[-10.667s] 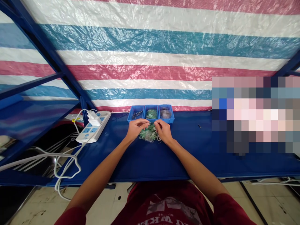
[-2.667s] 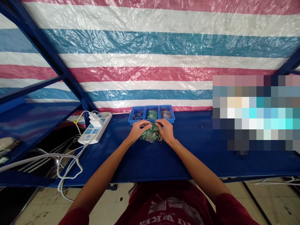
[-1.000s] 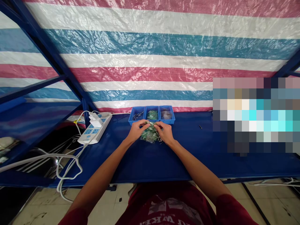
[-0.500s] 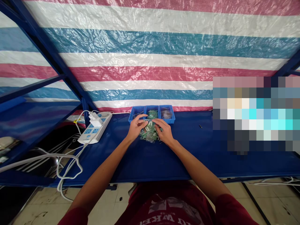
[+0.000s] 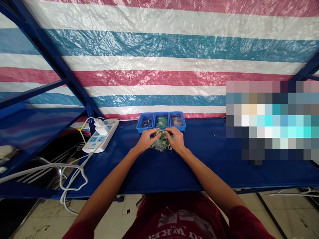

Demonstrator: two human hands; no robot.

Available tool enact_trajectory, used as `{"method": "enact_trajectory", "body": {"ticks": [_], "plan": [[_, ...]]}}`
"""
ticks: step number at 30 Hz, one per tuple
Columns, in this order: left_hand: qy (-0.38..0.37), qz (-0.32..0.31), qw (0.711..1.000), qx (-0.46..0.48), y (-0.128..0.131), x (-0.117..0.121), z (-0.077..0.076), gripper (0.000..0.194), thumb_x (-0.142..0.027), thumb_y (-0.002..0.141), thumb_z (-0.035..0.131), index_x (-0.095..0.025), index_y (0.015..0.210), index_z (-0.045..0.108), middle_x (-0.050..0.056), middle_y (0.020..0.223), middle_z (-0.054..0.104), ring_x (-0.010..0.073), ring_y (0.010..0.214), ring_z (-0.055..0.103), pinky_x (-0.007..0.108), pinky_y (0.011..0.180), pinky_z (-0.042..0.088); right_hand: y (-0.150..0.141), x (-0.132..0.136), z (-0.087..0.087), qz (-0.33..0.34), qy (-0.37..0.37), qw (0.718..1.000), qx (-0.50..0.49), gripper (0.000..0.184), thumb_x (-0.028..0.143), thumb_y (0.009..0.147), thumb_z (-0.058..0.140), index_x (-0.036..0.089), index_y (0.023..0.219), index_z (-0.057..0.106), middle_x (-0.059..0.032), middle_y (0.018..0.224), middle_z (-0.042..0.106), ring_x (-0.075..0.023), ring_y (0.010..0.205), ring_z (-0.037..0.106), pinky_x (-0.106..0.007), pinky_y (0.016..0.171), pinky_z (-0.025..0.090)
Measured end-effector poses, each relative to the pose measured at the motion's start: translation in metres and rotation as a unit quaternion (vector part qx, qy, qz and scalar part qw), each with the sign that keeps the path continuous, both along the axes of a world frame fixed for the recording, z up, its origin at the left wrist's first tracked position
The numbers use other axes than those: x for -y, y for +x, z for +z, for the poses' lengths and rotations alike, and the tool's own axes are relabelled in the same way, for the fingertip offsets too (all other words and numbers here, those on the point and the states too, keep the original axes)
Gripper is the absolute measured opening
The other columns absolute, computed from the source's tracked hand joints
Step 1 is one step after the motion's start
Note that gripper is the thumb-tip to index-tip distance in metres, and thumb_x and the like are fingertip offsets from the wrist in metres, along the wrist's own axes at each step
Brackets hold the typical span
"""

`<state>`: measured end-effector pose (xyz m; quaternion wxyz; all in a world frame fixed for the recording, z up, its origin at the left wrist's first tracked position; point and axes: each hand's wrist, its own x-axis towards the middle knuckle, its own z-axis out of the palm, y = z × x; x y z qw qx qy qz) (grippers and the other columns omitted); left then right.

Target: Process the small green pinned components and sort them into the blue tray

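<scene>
Before striped sheeting (image 5: 159,78), on a blue tabletop (image 5: 159,172): loose heap of green pieces and clear film (image 5: 161,145), between left hand (image 5: 149,139) and right hand (image 5: 176,137). Curled inward over its far side; impossible to tell whether grasping anything. Probably light, flimsy, slippery; best pinched piecemeal by edges. Just beyond, blue bins (image 5: 169,121); roomiest, seemingly, toward the near table edge (image 5: 129,192).

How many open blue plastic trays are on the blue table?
3, in a row by the striped plastic sheet: the left tray holds thin metallic-looking pieces, the middle tray green pieces, the right tray translucent pieces. The pixelated area could hide more.
</scene>
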<state>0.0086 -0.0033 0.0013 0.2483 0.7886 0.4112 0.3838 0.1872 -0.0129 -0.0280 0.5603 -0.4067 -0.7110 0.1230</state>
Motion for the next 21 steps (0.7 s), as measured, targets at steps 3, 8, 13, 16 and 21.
{"method": "enact_trajectory", "body": {"ticks": [3,8,13,16,21], "plan": [[-0.065,-0.010,0.994,0.089,0.000,-0.004,-0.003,0.032,-0.044,0.083,0.062,-0.015,0.094,0.067,0.005,0.076,0.070,0.0205,0.069,0.066,0.032,0.070,0.052,0.002,0.001,0.002,0.010,0.012,1.000,-0.012,0.031,0.027,0.096,0.037,0.023,0.111,0.064,-0.0074,0.096,0.067,-0.0184,0.084,0.064,-0.034,0.078,0.054],[-0.154,-0.034,0.968,0.198,0.000,-0.006,-0.003,0.050,-0.041,0.081,0.067,-0.019,0.123,0.052,-0.002,0.065,0.064,0.0153,0.054,0.062,0.029,0.062,0.052,0.002,0.000,0.004,0.040,0.057,0.997,0.020,0.035,0.021,0.095,0.036,0.024,0.116,0.063,-0.0109,0.129,0.054,-0.0210,0.111,0.058,-0.036,0.088,0.053],[-0.087,-0.017,0.978,0.190,0.001,-0.007,-0.003,0.041,-0.051,0.087,0.056,-0.019,0.113,0.061,0.005,0.088,0.064,0.0172,0.076,0.063,0.028,0.068,0.052,-0.002,-0.004,0.000,0.026,0.026,0.999,0.014,0.023,0.031,0.093,0.049,0.021,0.095,0.069,-0.0085,0.096,0.068,-0.0206,0.091,0.064,-0.035,0.084,0.053],[-0.056,-0.015,0.987,0.148,-0.003,-0.012,-0.006,0.039,-0.052,0.080,0.065,-0.017,0.097,0.067,0.008,0.097,0.064,0.0200,0.087,0.063,0.029,0.072,0.052,-0.002,-0.006,-0.005,0.008,-0.036,0.999,-0.023,0.025,0.040,0.089,0.056,0.020,0.090,0.070,-0.0046,0.077,0.069,-0.0185,0.068,0.064,-0.031,0.069,0.053],[-0.126,-0.016,0.982,0.137,-0.005,-0.016,-0.010,0.035,-0.046,0.076,0.069,-0.014,0.090,0.066,0.000,0.062,0.061,0.0116,0.048,0.052,0.026,0.050,0.046,-0.002,-0.002,-0.002,0.026,-0.102,0.993,-0.054,0.031,0.041,0.091,0.052,0.020,0.107,0.068,0.0019,0.055,0.062,-0.0159,0.049,0.059,-0.028,0.059,0.051]]}}
